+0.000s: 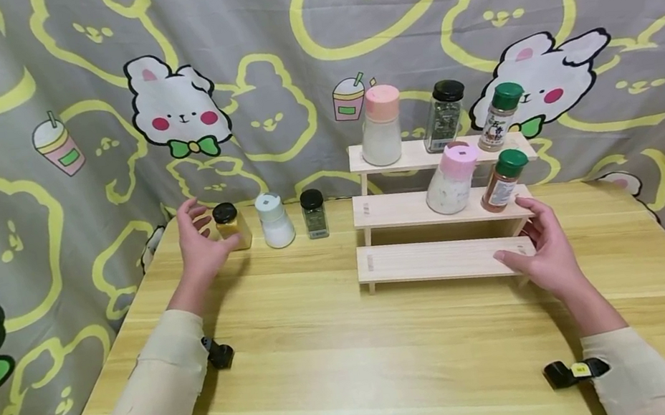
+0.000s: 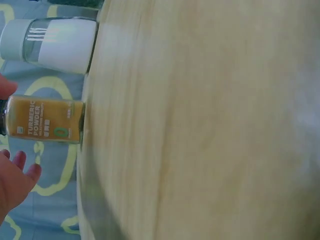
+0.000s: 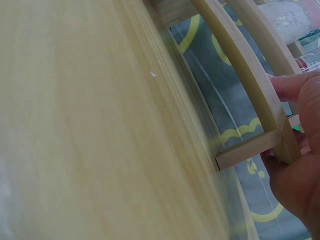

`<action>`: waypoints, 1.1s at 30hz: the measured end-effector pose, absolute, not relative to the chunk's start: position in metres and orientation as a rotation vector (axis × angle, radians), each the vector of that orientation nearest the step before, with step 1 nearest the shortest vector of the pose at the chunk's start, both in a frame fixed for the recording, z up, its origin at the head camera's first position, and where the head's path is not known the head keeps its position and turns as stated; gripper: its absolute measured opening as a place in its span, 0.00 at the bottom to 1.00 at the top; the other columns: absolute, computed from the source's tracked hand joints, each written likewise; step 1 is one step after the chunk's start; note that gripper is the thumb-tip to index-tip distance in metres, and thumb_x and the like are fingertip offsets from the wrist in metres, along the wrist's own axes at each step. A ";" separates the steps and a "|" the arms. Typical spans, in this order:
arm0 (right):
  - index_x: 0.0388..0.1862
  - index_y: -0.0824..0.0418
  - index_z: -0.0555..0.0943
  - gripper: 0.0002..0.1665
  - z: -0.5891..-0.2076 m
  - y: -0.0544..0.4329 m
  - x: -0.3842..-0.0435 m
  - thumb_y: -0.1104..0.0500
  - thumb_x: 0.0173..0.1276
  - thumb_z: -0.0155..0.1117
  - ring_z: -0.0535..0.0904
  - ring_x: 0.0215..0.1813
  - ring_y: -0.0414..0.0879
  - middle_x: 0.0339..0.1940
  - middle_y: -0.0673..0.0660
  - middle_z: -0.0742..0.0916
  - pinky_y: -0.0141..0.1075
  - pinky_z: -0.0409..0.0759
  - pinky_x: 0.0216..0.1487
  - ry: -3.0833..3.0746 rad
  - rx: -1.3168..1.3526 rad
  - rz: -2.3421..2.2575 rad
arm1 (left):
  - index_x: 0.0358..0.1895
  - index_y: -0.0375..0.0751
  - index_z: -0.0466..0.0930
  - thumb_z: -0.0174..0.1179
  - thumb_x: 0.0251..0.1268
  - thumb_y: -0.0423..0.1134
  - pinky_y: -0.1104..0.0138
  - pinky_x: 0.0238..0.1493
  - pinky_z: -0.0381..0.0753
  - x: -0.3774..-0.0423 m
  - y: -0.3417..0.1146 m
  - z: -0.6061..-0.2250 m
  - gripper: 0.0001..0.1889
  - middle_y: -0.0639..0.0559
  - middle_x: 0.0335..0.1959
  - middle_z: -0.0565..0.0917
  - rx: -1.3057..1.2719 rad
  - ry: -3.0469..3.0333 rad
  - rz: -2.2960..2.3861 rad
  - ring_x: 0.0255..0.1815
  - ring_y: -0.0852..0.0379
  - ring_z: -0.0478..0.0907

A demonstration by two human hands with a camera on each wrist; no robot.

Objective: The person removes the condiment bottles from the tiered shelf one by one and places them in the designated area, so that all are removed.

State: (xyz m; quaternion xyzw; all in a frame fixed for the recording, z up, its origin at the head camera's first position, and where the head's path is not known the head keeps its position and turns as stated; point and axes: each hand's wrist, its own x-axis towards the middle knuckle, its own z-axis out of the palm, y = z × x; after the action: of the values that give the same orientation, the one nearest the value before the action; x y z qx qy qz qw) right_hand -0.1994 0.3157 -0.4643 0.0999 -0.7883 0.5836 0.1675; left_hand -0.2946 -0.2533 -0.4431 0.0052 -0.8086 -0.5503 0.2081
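My left hand (image 1: 201,250) is around a turmeric powder jar (image 2: 47,119) with a black cap, which stands upright at the table's back left. Thumb and fingers are spread on either side of it, with a gap on the finger side in the left wrist view. At the right end of a three-tier wooden rack (image 1: 426,261), my right hand (image 1: 552,254) grips the frame, thumb on the lowest board. The top tier holds a pink-capped shaker (image 1: 382,134), a black-capped herb jar (image 1: 444,119) and a green-capped bottle (image 1: 497,123).
On the middle tier stand a pink-lidded shaker (image 1: 451,181) and a green-capped red-brown spice bottle (image 1: 502,186). A pale-blue-lidded shaker (image 1: 277,227) and a black-capped green jar (image 1: 315,219) are right of the turmeric. A patterned curtain (image 1: 276,13) hangs behind the wooden table (image 1: 332,367).
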 end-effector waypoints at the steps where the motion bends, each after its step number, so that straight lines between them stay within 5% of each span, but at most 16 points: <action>1: 0.77 0.59 0.58 0.62 -0.464 0.316 -0.199 0.85 0.45 0.72 0.70 0.62 0.48 0.71 0.61 0.67 0.25 0.68 0.61 -2.243 0.284 1.659 | 0.73 0.50 0.53 0.75 0.43 0.23 0.50 0.66 0.65 -0.294 -0.253 -0.442 0.54 0.39 0.66 0.64 0.019 -2.247 -1.536 0.66 0.39 0.64; 20: 0.78 0.58 0.58 0.62 -0.465 0.316 -0.200 0.84 0.46 0.72 0.70 0.62 0.52 0.71 0.60 0.67 0.26 0.68 0.62 -2.254 0.287 1.642 | 0.72 0.46 0.56 0.75 0.41 0.23 0.62 0.70 0.61 -0.281 -0.239 -0.412 0.51 0.49 0.62 0.65 -0.089 -2.133 -1.477 0.63 0.53 0.66; 33: 0.78 0.59 0.58 0.62 -0.466 0.317 -0.201 0.84 0.46 0.72 0.69 0.63 0.52 0.72 0.60 0.67 0.26 0.68 0.62 -2.254 0.285 1.641 | 0.71 0.49 0.57 0.74 0.44 0.23 0.64 0.71 0.60 -0.272 -0.227 -0.398 0.49 0.48 0.64 0.66 -0.163 -2.095 -1.414 0.67 0.53 0.65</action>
State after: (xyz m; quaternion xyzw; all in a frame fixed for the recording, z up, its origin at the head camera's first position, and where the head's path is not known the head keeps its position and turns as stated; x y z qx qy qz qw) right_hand -0.2007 0.3173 -0.4658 0.1003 -0.7928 0.5771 0.1685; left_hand -0.2724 -0.2267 -0.3978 -0.0614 -0.7892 -0.5325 0.2996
